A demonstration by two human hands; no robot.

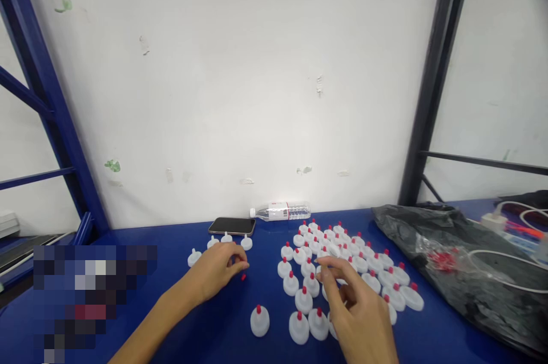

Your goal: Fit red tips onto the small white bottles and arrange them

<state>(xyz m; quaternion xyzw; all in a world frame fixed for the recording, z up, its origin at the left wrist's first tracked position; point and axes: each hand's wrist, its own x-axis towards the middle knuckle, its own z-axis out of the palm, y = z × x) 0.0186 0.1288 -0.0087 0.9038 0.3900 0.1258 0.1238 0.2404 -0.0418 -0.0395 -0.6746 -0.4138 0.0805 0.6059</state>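
Observation:
My left hand (219,268) is over the blue table, its fingers curled and close together; whether anything is in them is hidden. A small red cap (244,276) lies just below its fingertips. Behind this hand stand several uncapped small white bottles (246,243) with bare nozzles. My right hand (353,304) is at the near side of a large group of white bottles with red caps (303,300). Thumb and forefinger are pinched together; what they hold, if anything, I cannot make out. One red-capped bottle (259,321) stands apart between my hands.
A phone (232,226) and a clear plastic bottle (280,211) lie at the back by the wall. To the right, a dark plastic bag (411,233) carries a clear bag of red caps (443,260) and a white cable (505,255). Metal posts (432,79) flank the table.

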